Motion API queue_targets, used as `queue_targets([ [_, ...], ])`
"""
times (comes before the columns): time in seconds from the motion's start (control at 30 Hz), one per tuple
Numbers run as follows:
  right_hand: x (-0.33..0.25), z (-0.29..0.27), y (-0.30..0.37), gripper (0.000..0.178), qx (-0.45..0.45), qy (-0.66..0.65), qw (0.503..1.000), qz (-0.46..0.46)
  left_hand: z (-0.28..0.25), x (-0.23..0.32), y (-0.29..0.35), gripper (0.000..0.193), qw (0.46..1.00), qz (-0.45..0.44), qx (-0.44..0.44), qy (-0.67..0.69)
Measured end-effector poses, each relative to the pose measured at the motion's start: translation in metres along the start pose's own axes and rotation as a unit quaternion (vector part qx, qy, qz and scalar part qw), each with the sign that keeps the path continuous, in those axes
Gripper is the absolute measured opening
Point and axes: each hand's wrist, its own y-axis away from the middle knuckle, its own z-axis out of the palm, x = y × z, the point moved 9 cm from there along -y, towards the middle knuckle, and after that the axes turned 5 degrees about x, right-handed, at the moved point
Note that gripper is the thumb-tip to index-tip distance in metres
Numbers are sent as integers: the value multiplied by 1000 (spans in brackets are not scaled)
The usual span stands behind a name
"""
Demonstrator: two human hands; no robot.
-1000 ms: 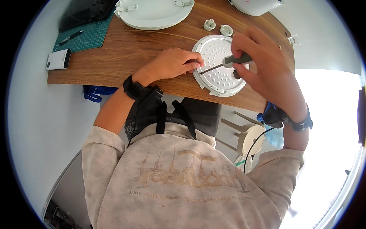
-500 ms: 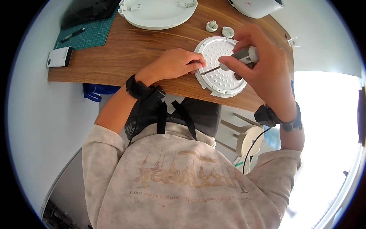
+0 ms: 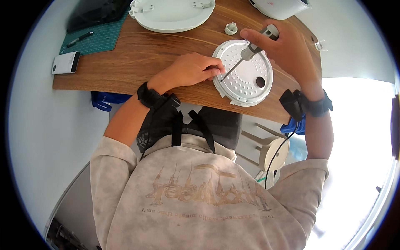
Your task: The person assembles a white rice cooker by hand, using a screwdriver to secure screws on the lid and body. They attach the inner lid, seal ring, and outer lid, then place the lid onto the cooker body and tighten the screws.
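A round silvery-white plate (image 3: 239,68) with rows of small bumps and a dark round hole (image 3: 260,81) lies near the table's front edge. My left hand (image 3: 191,69) rests at its left rim, fingers curled and pressed together on the edge. My right hand (image 3: 285,46) is closed around the grey-and-white handle of a screwdriver (image 3: 250,51) above the plate. The thin shaft slants down to the left, its tip at the plate's left rim, close to my left fingertips. Whether a screw sits under the tip is too small to tell.
A small white round cap (image 3: 231,28) stands behind the plate. Farther back is a large white oval lid (image 3: 173,16). At the left are a green cutting mat (image 3: 102,39), a dark pen (image 3: 80,39) and a white power bank (image 3: 65,63). A white appliance (image 3: 281,7) stands at the back right.
My right hand has moved up and away, and the screwdriver stands steeper with its tip still at the rim. The plate's dark hole has come into sight; a second white cap is now hidden.
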Motion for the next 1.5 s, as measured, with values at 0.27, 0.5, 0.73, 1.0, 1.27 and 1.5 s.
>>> queue_targets([
  [0.27,-4,8,-4,40,-22,-62,997,-31,1,2,3,21,1000,-3,-9,-24],
  [0.5,-50,-4,16,35,-36,18,990,-133,1,-3,3,22,1000,3,-5,-28],
  [0.73,-72,-5,43,28,-55,-75,970,-223,-3,5,4,21,999,1,-7,-42],
  [1.0,-64,-10,84,22,-28,-70,971,-227,1,-1,4,21,999,15,3,-30],
  [1.27,-60,-10,101,23,55,-5,981,-186,0,3,4,20,1000,13,5,-28],
  [1.5,-63,-8,113,27,56,8,979,-195,-1,3,5,20,1000,9,6,-21],
])
